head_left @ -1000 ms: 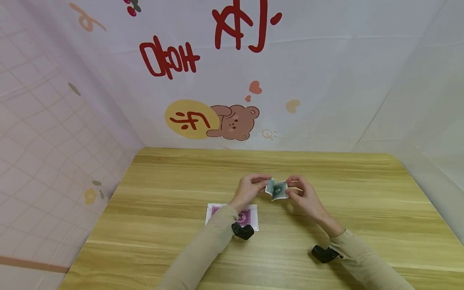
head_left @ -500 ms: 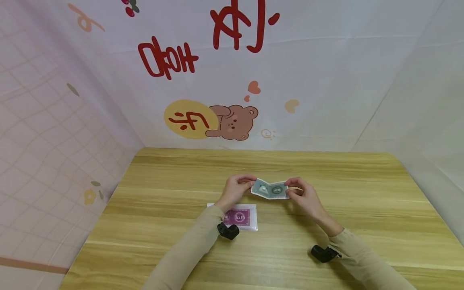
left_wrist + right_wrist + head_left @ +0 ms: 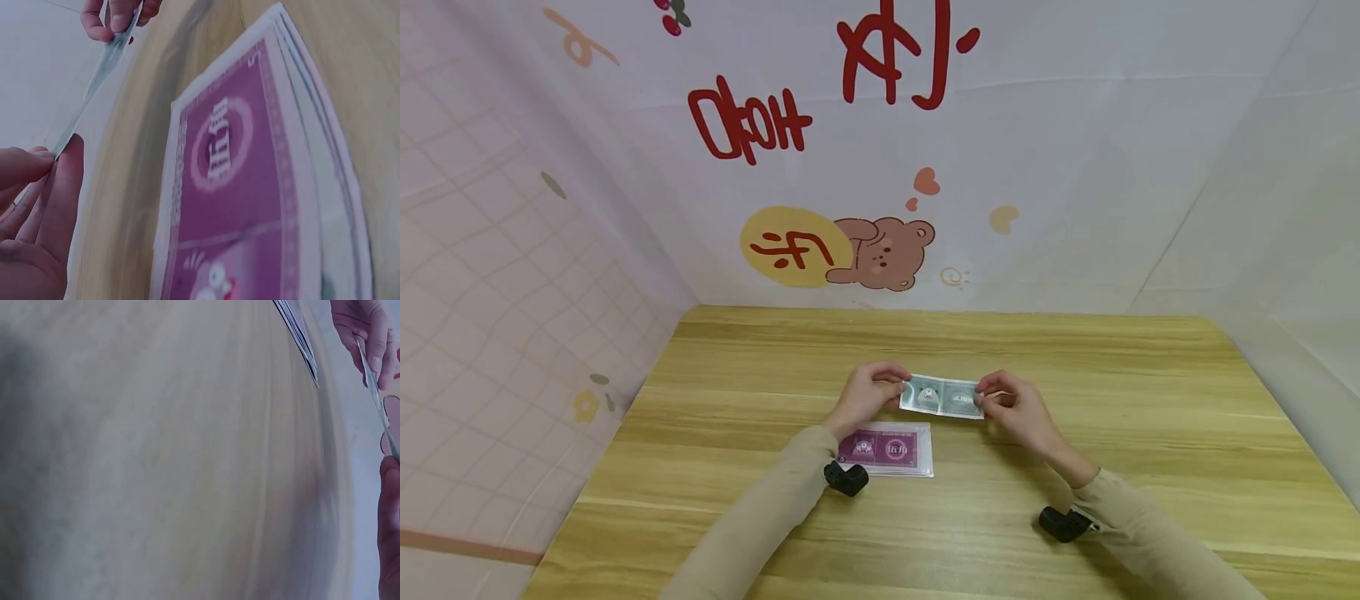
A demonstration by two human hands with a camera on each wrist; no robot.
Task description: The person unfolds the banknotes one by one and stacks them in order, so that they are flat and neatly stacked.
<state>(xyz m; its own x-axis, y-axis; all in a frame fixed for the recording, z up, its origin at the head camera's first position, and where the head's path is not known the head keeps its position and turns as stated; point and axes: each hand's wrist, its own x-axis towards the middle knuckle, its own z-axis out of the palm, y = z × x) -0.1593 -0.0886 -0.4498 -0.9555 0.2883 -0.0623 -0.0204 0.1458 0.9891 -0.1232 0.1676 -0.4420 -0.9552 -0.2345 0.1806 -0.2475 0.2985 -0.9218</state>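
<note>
Stretched between both hands is a green play banknote [image 3: 942, 397] with a crease down its middle. My left hand [image 3: 867, 393] pinches its left end between thumb and fingers; my right hand [image 3: 1018, 412] pinches the right end. In the left wrist view the green banknote [image 3: 94, 87] appears edge-on, raised off the table. Just in front of the left hand lies a stack of play banknotes [image 3: 891, 450], a purple one with a small cartoon figure on top. The left wrist view shows several layers in this stack [image 3: 250, 181]. Part of its left side is hidden by the left forearm.
The wooden table [image 3: 1135, 392] carries the stack. Behind it hangs a white backdrop [image 3: 1075, 183] with a printed bear and red characters. A black wrist device [image 3: 846, 478] sits on the left wrist, another wrist device [image 3: 1063, 523] on the right.
The green banknote was folded and has been opened out nearly flat. My left hand moved leftward with its end, uncovering more of the purple stack; the right hand shifted slightly left.
</note>
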